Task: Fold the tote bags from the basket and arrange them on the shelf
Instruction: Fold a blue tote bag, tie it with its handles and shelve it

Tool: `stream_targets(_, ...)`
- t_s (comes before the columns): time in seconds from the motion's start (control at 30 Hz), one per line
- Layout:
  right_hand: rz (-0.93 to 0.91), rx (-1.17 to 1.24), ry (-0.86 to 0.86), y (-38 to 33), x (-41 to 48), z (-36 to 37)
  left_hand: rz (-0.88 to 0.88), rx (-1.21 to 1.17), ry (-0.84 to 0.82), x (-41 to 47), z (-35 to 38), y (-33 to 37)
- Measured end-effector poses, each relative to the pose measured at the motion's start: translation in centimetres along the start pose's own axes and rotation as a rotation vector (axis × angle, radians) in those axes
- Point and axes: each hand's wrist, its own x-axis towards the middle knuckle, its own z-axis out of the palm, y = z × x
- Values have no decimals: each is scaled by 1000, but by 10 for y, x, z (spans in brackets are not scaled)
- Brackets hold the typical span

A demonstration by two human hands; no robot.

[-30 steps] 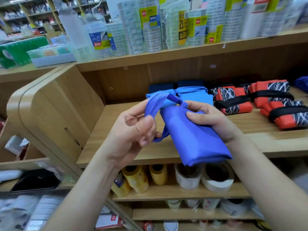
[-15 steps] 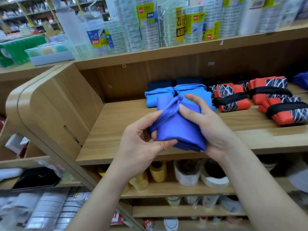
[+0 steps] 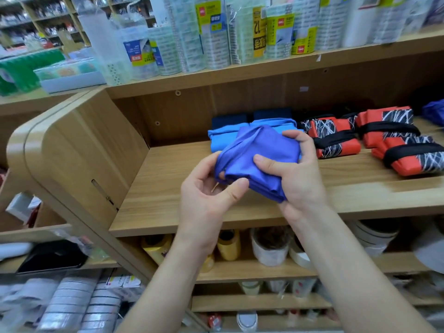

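I hold a folded violet-blue tote bag (image 3: 257, 155) just above the wooden shelf (image 3: 182, 188), with its strap wound across the bundle. My left hand (image 3: 209, 195) pinches the bundle's lower left corner between thumb and fingers. My right hand (image 3: 295, 174) grips its right side, thumb pressed on top and fingers curled round the far edge. Behind it lie light blue folded bags (image 3: 221, 138), dark navy bags (image 3: 228, 121) and red patterned bags (image 3: 336, 138) bound with black straps. No basket is in view.
The shelf's rounded left side panel (image 3: 79, 150) stands close by. Packs of tape rolls (image 3: 216, 37) crowd the shelf above. Yellow and white tape rolls (image 3: 266, 246) fill the shelf below. Bare shelf board shows to the left of and in front of the bags.
The loose strap loop my left hand held up has been wound round the bag. The bundle is now tighter and has moved forward over the shelf toward the light blue bags.
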Motion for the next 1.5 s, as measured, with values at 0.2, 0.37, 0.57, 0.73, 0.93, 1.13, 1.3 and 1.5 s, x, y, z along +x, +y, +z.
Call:
stream_targets(0.2,-137,36,214,11,6,12,-101,-31,238,1,16,-15)
stream_targets(0.37,-261,-18,313,12,9,23,-20,233,219,-8,20,-18)
stream_targets(0.57,-409,-178,162,6,1,23,443,778,159,-12,14,-3)
stream_targets(0.73,-327,-138,28,-2,0,15,539,1001,129,-5,11,6)
stream_targets(0.93,-135,-121,67,-5,3,4,322,820,58,5,21,21)
stream_targets(1.13,-175,-110,21,-12,4,-17,-58,480,-81,19,34,24)
stream_targets(1.3,-92,-204,-14,-16,0,-39,-15,449,-155,16,49,18)
stream_targets(1.5,41,-338,-92,-56,-22,-66,688,934,-173,14,37,5)
